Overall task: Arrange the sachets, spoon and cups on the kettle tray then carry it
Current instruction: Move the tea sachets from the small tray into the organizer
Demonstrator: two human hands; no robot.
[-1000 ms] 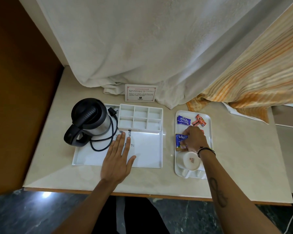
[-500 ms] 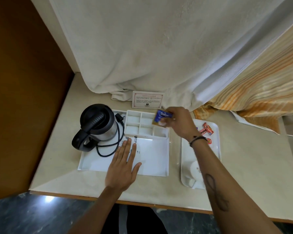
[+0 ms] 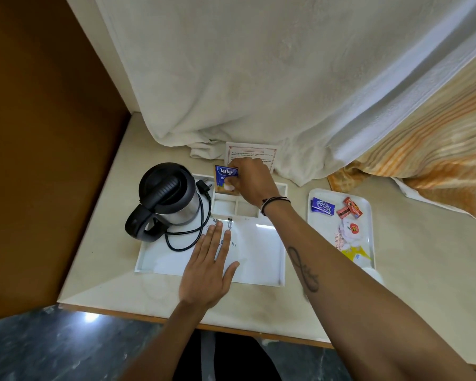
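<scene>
The white kettle tray (image 3: 259, 259) lies on the counter with a black and steel kettle (image 3: 166, 198) at its left and small compartments (image 3: 232, 207) along its far side. My right hand (image 3: 249, 181) holds a blue Tetley tea sachet (image 3: 225, 179) upright over the far left compartments. My left hand (image 3: 213, 259) lies flat and open on the tray's floor. To the right, a smaller white tray (image 3: 367, 224) carries a blue sachet (image 3: 322, 206), red sachets (image 3: 349, 210), a white sachet (image 3: 351, 231) and a yellow one (image 3: 356, 253). A cup's edge (image 3: 375, 273) shows behind my right forearm.
A white towel (image 3: 259, 78) and a striped orange cloth (image 3: 429, 155) hang down onto the back of the counter. A small printed card (image 3: 261, 154) stands behind the kettle tray. A brown wooden wall (image 3: 39, 133) borders the left side. The kettle's black cord (image 3: 193, 237) loops on the tray.
My right hand carried the Tetley sachet from the small tray leftwards to the far left compartments of the kettle tray. My left hand stayed flat on the tray.
</scene>
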